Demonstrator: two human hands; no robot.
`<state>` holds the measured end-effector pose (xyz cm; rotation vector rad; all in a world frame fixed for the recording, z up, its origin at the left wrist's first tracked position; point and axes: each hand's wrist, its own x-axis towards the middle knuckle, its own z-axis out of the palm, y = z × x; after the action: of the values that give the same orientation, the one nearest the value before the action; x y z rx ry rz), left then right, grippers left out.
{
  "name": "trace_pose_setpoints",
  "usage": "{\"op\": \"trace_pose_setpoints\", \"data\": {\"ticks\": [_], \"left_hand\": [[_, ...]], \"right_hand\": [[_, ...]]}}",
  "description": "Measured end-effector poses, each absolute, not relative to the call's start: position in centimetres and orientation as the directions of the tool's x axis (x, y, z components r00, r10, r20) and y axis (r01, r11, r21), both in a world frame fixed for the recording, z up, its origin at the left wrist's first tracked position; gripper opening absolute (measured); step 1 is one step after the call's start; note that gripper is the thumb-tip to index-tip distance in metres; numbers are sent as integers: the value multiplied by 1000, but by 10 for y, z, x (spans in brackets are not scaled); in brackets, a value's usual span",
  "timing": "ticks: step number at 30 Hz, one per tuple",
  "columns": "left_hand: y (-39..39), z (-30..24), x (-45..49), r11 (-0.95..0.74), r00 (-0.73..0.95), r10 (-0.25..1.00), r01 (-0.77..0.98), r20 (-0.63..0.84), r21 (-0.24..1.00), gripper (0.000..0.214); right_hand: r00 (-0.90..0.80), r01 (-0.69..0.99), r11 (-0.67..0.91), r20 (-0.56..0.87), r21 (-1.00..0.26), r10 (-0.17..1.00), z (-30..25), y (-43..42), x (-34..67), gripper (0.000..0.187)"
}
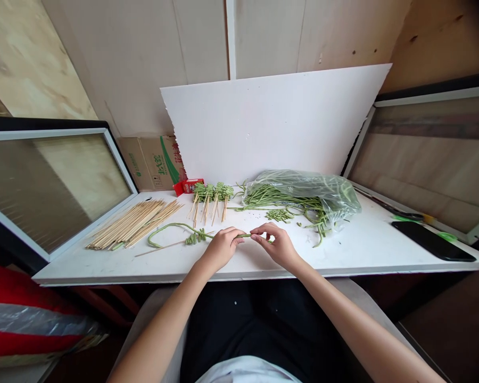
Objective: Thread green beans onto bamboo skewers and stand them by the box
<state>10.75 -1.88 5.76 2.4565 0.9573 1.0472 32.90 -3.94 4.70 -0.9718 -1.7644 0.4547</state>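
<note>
A long green bean (pixel 244 235) stretches between my two hands above the front of the white table. My left hand (pixel 220 248) is closed around it, and my right hand (pixel 276 244) pinches it further right. Left of my left hand, a bamboo skewer (pixel 159 250) lies on the table with green bean folded in tight turns (pixel 195 237) on it. A loop of bean (pixel 155 230) curves away to the left of that skewer. My fingers hide part of the bean they grip.
Loose bamboo skewers (pixel 130 226) are heaped at left. Finished bean skewers (pixel 213 191) stand in bundles behind, beside a red packet (pixel 189 186). A clear plastic bag (pixel 303 183) of long beans lies at back right, with bean scraps (pixel 279 215) before it. A black phone (pixel 433 241) sits far right.
</note>
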Motion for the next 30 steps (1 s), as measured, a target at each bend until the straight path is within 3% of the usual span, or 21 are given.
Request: {"op": "trace_pose_setpoints", "data": {"ticks": [12,21,30], "left_hand": [[-16,51,106,-827,479,522,488,706,280,35],[-21,61,106,-789,465,578,528,670,314,15],[-28,58,117,-820,472,481,540,739,189,21]], "right_hand": [[-162,391,670,670,-631,725,48,-46,317,23],[-111,433,698,734,-571,670,51,-47,319,12],[-162,415,685,693,-598,703,51,-50,315,16]]}}
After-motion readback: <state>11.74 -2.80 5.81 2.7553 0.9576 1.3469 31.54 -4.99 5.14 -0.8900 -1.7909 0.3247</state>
